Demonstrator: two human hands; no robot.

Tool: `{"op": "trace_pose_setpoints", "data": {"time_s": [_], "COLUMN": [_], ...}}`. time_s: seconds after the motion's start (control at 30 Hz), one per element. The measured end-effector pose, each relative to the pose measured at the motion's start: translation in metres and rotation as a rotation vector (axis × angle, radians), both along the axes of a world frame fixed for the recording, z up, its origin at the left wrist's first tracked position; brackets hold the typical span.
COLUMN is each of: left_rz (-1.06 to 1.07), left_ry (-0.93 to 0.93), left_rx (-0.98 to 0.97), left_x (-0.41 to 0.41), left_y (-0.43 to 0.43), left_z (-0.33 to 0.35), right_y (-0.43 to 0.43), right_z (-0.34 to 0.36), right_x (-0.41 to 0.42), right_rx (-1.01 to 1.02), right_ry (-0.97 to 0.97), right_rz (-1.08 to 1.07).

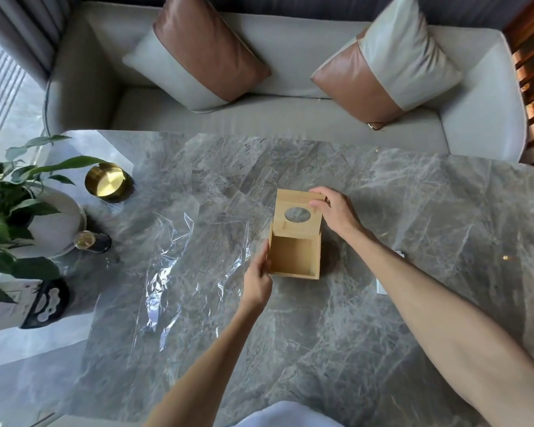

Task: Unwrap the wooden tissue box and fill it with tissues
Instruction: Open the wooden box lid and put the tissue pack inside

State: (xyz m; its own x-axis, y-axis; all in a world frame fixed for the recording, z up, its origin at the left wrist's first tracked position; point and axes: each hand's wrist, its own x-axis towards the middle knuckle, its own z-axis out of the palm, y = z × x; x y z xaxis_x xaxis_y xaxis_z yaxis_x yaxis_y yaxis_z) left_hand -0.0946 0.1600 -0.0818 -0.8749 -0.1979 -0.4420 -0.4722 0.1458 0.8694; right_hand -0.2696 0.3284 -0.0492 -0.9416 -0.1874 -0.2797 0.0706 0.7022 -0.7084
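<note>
The wooden tissue box (294,257) stands on the grey marble table (321,328), unwrapped, its inside bare and showing no tissues. Its sliding lid (299,218), with an oval hole, is pushed partway off toward the far side. My right hand (333,211) pinches the lid's far right edge. My left hand (258,280) grips the box's near left corner. The clear plastic wrap (179,266) lies crumpled on the table to the left of the box. A white object (381,286), mostly hidden under my right forearm, may be the tissues; I cannot tell.
A potted plant in a white ribbed vase (53,223), a gold round tin (108,181), a small dark bottle (93,241) and a black-and-white item (48,303) crowd the table's left edge. A beige sofa (275,118) with two cushions lies beyond the far edge.
</note>
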Motion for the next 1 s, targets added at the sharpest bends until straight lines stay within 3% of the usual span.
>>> {"op": "trace_pose_setpoints", "data": {"time_s": [0.1, 0.23, 0.4, 0.53, 0.6, 0.7, 0.77, 0.83, 0.9, 1.0], "left_rz": [0.013, 0.012, -0.031, -0.074, -0.025, 0.021, -0.109, -0.283, -0.407, -0.416], "left_ry": [0.009, -0.002, 0.014, -0.024, -0.017, 0.279, 0.368, 0.234, -0.029, -0.388], "left_rx": [0.0, 0.018, -0.011, 0.059, -0.024, -0.33, -0.327, -0.249, -0.215, -0.182], "left_x": [0.004, 0.007, 0.008, 0.001, -0.005, -0.018, -0.029, -0.043, -0.056, -0.063], "left_y": [0.002, 0.006, 0.001, -0.002, 0.003, 0.028, 0.066, 0.112, 0.162, 0.215], "left_z": [0.001, 0.001, -0.002, -0.001, 0.007, 0.036, 0.051, 0.052, 0.042, 0.015], "right_y": [0.001, 0.007, 0.009, 0.006, 0.017, 0.06, 0.102, 0.143, 0.175, 0.197], "right_z": [0.005, 0.002, -0.022, -0.024, -0.018, -0.006, -0.004, -0.009, -0.019, -0.044], "right_x": [0.004, 0.042, 0.086, 0.089, 0.085, 0.081, 0.086, 0.094, 0.102, 0.11], "right_rx": [-0.18, -0.474, -0.561, -0.453, -0.498, -0.462, -0.294, -0.033, 0.136, 0.059], "right_ry": [-0.125, -0.376, -0.647, -0.583, -0.452, -0.204, -0.123, -0.137, -0.267, -0.464], "right_rz": [-0.028, -0.348, -0.459, -0.492, -0.582, -0.776, -0.862, -0.906, -0.863, -0.765]}}
